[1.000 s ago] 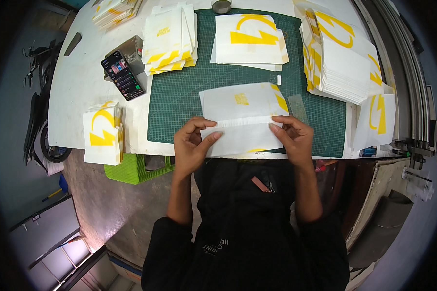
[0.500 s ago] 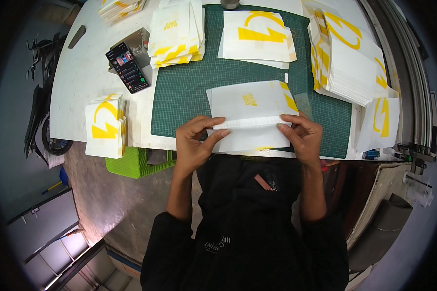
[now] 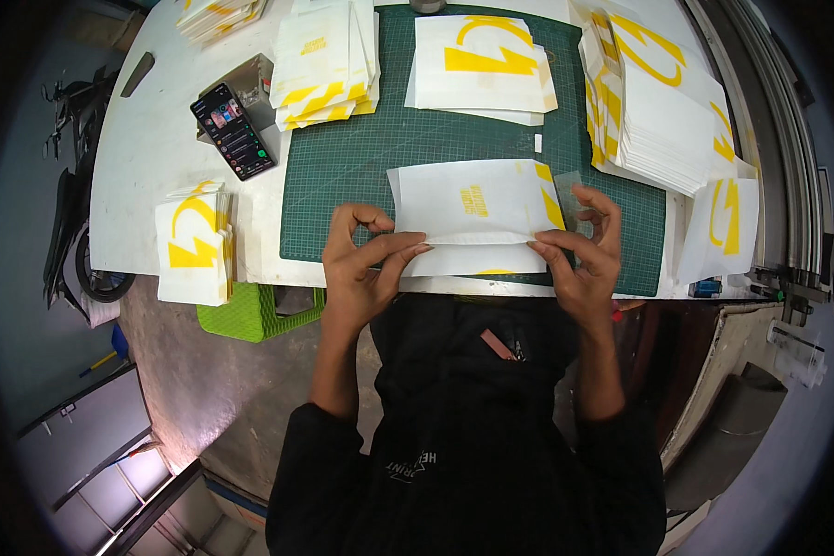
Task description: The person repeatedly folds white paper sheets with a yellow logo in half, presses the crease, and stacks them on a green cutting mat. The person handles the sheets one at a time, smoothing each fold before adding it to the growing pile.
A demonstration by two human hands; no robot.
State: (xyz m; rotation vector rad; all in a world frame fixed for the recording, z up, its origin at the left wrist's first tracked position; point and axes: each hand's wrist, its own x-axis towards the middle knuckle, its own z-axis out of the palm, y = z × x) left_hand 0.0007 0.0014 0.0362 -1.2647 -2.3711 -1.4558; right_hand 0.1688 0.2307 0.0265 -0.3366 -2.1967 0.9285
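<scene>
A white paper sheet [image 3: 473, 199] with yellow print lies over the green cutting mat, near the table's front edge. A crosswise fold stands up as a narrow ridge along it. My left hand [image 3: 361, 273] pinches the ridge's left end between thumb and index finger, its other fingers curled away. At the opposite end, my right hand [image 3: 584, 269] pinches the same ridge with thumb and index finger, the remaining fingers raised and spread. Under the sheet's right side, a small clear strip [image 3: 570, 185] partly shows.
The green cutting mat [image 3: 343, 185] covers the table's middle. Yellow-printed white paper stacks stand at the back left [image 3: 329, 65], back centre [image 3: 482, 83], right [image 3: 663, 120] and front left [image 3: 193, 246]. A phone [image 3: 234, 130] leans on a grey box. Below is a green stool [image 3: 241, 315].
The pale band across the sheet has narrowed into a thin raised ridge between my fingertips. The outer fingers of both my hands have lifted and spread away from the paper.
</scene>
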